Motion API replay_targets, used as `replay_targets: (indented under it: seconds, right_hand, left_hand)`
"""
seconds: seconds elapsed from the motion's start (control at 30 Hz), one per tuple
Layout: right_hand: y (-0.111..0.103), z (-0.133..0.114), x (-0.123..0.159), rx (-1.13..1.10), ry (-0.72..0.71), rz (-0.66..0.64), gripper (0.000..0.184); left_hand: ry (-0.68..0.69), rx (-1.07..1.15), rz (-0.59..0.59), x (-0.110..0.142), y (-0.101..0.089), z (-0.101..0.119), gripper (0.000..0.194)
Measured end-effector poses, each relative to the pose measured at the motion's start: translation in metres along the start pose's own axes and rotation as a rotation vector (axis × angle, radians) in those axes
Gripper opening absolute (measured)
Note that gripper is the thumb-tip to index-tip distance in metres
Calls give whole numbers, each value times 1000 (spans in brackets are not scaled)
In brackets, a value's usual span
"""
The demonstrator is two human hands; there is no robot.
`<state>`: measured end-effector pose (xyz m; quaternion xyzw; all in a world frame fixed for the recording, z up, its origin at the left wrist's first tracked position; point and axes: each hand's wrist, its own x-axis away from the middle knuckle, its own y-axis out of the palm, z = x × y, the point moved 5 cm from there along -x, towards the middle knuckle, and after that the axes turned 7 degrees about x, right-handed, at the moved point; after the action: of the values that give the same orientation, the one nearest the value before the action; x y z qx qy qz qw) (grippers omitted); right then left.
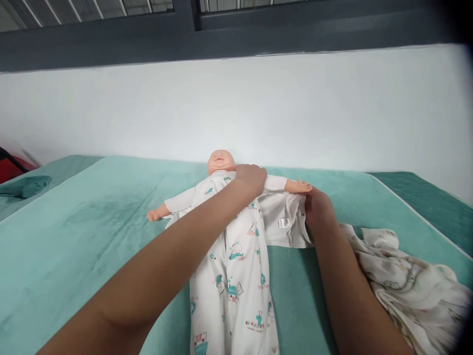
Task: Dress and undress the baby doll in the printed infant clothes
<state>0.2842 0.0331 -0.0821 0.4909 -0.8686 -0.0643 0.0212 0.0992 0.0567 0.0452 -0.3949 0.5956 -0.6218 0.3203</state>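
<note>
A baby doll [220, 161] lies on its back with its head toward the wall and both arms stretched sideways. It wears a white long-sleeved baby shirt [283, 222] and white printed trousers [236, 276]. The shirt's front panel is spread open to the right, with its inside label showing. My left hand [252, 178] is closed at the doll's shoulder, on the top of the sleeve; its fingertips are hidden. Beside the doll's outstretched hand, my right hand [320, 207] is closed on the outer edge of the shirt panel.
A crumpled patterned cloth [410, 281] lies at the right, by my right forearm. The green bed cover [92, 236] reaches a white wall [148, 113] behind the doll. A red and black item [13, 165] is at the far left edge.
</note>
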Motion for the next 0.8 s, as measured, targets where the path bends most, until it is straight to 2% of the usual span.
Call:
replay_targets:
  seconds: [0.13,0.2,0.27,0.3,0.37,0.4,0.47,0.5,0.57,0.67,0.8]
  right_hand:
    - [-10,0,3,-283,170,135,36]
    - [-13,-3,5,-340,196,184,37]
    - [-13,-9,7,-266,138,207,30]
    - [-12,-14,9,-167,65,222,25]
    - [-4,-28,17,157,-141,233,18]
    - [5,-35,23,340,-242,212,18]
    - [31,-43,39,628,-403,89,24]
    - [46,-44,49,703,-463,0,27]
    - [74,-46,70,735,-559,-189,30]
    - [99,-45,92,673,-587,-376,30]
    - [101,-40,94,589,-498,-450,35]
  left_hand:
    - [7,32,2,2,13,10,41]
    - [29,60,48,12,13,9,39]
    - [71,189,168,32,8,1,34]
    - [87,307,259,45,6,-7,30]
    - [89,643,479,75,6,-32,29]
    - [47,798,591,90,11,-50,28]
    - [-126,1013,754,116,31,-88,28]
    - [-197,1080,760,124,45,-103,29]
    - [-253,1180,710,133,68,-123,34]
    - [-223,1232,646,134,85,-132,38]
    - [-183,1259,614,130,84,-127,39]
